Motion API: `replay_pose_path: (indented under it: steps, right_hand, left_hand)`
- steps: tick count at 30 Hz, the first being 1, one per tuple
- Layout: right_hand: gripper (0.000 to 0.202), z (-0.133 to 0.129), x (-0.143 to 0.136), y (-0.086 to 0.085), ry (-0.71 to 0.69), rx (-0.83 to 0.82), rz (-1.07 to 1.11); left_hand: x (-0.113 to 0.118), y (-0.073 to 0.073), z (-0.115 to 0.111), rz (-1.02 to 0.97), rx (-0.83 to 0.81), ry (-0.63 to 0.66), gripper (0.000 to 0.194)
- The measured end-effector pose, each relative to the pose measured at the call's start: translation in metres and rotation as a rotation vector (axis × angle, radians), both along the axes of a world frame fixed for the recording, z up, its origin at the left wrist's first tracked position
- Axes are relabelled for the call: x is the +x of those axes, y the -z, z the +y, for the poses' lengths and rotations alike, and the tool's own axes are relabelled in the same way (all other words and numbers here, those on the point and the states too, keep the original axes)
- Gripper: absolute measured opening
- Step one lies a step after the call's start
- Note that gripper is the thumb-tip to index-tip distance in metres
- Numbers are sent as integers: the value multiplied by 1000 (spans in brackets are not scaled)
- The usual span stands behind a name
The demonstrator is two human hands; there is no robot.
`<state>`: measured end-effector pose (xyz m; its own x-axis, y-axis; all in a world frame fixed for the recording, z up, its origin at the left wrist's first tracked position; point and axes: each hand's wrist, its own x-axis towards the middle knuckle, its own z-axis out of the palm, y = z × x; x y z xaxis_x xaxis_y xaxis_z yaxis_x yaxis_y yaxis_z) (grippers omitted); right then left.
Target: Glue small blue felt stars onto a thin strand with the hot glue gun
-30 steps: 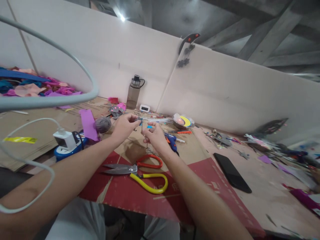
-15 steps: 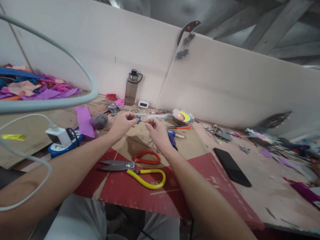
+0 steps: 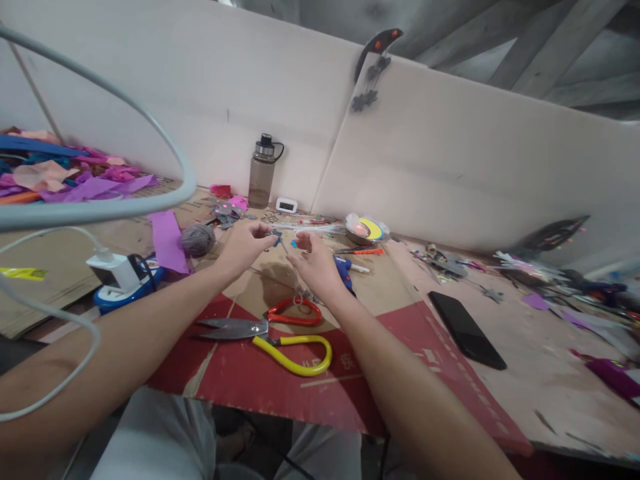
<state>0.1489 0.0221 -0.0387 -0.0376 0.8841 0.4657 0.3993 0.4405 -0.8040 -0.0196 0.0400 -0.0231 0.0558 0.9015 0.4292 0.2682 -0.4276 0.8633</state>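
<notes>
My left hand (image 3: 249,245) pinches a small dark blue-grey piece (image 3: 277,236) between thumb and fingertips above the cardboard. Close on its right, my right hand (image 3: 315,260) has its thumb and forefinger parted, and a thin grey strand runs from the small piece toward it; whether the fingers grip the strand is unclear. Below both hands lie scissors (image 3: 260,329) with one red and one yellow handle, blades pointing left. A blue glue gun (image 3: 345,272) is partly hidden behind my right hand. Grey yarn (image 3: 199,239) sits left of my left hand.
A bottle (image 3: 261,175) and a small white clock (image 3: 287,205) stand at the back. At the right lies a black phone (image 3: 467,330). A white charger (image 3: 116,272) sits on a blue power strip at the left, with a white cable crossing above my left forearm.
My right hand's fingers have opened and shifted slightly down and away from my left hand. My left hand stays almost in place with the small piece.
</notes>
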Motion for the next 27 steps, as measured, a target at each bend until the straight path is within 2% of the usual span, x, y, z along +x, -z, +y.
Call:
replay_pose_path:
  steps: [4, 6, 9, 11, 15, 18, 21, 27]
  right_hand:
    - [51, -7, -15, -2, -199, -345, 488]
    - [54, -13, -20, -7, -294, -466, 666]
    - [45, -17, -20, -12, -332, -519, 686]
    - [35, -15, -16, -13, -236, -400, 484]
    - [12, -10, -6, -13, 14, 94, -89]
    - [10, -8, 1, -14, 72, 352, -324]
    - [15, -7, 5, -15, 79, 440, -396]
    - [22, -5, 8, -15, 134, 427, -478]
  left_hand:
    - [2, -8, -9, 180, 151, -95, 12]
    - [3, -11, -12, 241, 203, -132, 10]
    - [3, -10, -11, 233, 212, -139, 11]
    - [2, -7, -7, 165, 153, -90, 13]
    - [2, 0, -1, -1, -44, 16, 18]
    - [4, 1, -2, -74, -166, 71, 20]
    - [5, -1, -5, -99, -234, 121, 22]
    - [6, -2, -6, -109, -285, 158, 25]
